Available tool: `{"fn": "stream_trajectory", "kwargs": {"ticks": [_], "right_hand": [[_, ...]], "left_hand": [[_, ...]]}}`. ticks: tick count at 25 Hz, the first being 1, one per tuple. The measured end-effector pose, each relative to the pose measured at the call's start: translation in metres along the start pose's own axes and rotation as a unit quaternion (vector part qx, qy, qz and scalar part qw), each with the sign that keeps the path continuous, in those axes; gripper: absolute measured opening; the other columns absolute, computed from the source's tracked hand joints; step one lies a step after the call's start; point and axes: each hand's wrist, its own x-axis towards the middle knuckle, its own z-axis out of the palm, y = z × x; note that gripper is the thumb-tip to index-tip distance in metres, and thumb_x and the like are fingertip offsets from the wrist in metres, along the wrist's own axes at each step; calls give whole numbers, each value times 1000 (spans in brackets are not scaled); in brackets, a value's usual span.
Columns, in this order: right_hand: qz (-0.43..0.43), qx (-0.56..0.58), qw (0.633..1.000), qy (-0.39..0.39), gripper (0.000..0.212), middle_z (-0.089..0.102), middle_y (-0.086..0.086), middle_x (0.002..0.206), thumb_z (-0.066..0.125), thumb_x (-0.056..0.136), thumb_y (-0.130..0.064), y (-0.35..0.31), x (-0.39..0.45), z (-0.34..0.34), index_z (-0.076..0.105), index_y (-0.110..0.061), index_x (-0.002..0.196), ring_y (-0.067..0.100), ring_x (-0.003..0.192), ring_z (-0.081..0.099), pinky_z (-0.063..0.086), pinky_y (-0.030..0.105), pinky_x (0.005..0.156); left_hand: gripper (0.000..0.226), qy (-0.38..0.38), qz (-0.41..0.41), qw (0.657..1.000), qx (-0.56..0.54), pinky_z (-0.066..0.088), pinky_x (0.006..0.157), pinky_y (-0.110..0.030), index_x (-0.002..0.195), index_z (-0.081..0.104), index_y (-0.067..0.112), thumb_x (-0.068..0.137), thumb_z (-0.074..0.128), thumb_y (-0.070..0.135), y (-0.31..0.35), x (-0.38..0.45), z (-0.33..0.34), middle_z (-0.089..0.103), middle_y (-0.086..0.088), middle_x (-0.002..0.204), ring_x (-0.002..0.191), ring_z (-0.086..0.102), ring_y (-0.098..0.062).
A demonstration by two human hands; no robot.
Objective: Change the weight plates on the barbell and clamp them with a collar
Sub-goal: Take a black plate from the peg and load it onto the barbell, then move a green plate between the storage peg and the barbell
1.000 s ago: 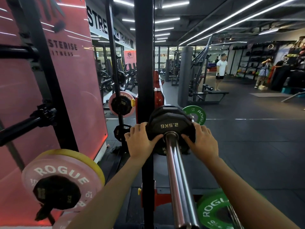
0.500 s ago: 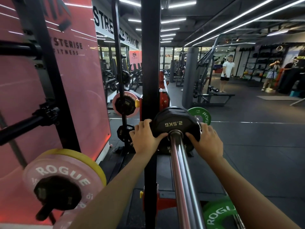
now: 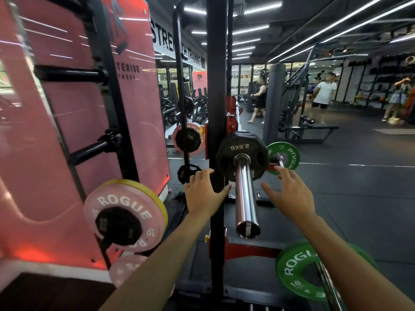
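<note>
A black 2.5KG plate (image 3: pixel 226 151) sits far down the chrome barbell sleeve (image 3: pixel 245 194), whose open end points at me. My left hand (image 3: pixel 203 194) hovers open left of the sleeve, fingers spread, a little short of the plate. On the other side of the sleeve my right hand (image 3: pixel 289 194) is open too, apart from the plate. Neither hand touches anything. I see no collar on the sleeve.
The black rack upright (image 3: pixel 216 86) stands just left of the sleeve. Pink ROGUE plates (image 3: pixel 121 205) hang on a storage peg at left. A green ROGUE plate (image 3: pixel 298 272) on another bar lies low right, another green plate (image 3: pixel 288 157) beyond. People stand far back.
Both hands have let go of the 2.5KG plate and drawn back toward me with fingers spread. The plate stays on the sleeve, and the view has pulled back.
</note>
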Motion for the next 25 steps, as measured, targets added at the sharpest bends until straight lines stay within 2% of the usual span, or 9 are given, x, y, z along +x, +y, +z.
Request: {"fn": "stream_trajectory", "kwargs": {"ticks": [6, 11, 15, 19, 25], "right_hand": [[-11, 19, 999, -38, 58, 57, 5, 123, 54, 91, -55, -23, -80, -45, 44, -21, 136, 26, 110, 57, 51, 40, 74], [-11, 36, 997, -69, 58, 56, 4, 129, 51, 93, -55, -45, -120, -82, 41, -24, 141, 24, 121, 50, 51, 42, 85], [0, 16, 998, -58, 61, 54, 4, 134, 52, 91, -57, -58, -154, -104, 41, -25, 142, 24, 127, 45, 50, 43, 88], [19, -13, 999, -36, 62, 54, 5, 134, 50, 91, -59, -72, -179, -123, 41, -25, 141, 24, 126, 46, 49, 40, 87], [61, -39, 997, 2, 62, 57, 5, 126, 51, 88, -61, -81, -226, -160, 45, -24, 137, 25, 118, 51, 50, 41, 81]], "left_hand": [[65, -28, 4, 1000, -5, 37, 96, -40, 129, 50, 29, 80, 58, 71, 8, -90, -50, 56, 4, 125, 119, 48, -19], [55, -4, 29, 999, -31, 42, 91, -38, 125, 55, 28, 82, 60, 64, 20, -127, -88, 58, 6, 114, 110, 52, -18], [53, -20, 55, 997, -41, 45, 93, -42, 126, 56, 28, 84, 60, 61, 25, -152, -107, 59, 3, 120, 113, 52, -19], [55, -40, 71, 995, -56, 37, 96, -41, 130, 54, 25, 87, 60, 59, 25, -170, -122, 57, 0, 128, 120, 49, -23], [55, -69, 113, 985, -109, 44, 94, -46, 127, 56, 21, 87, 62, 57, 43, -199, -128, 58, -5, 122, 115, 51, -28]]}}
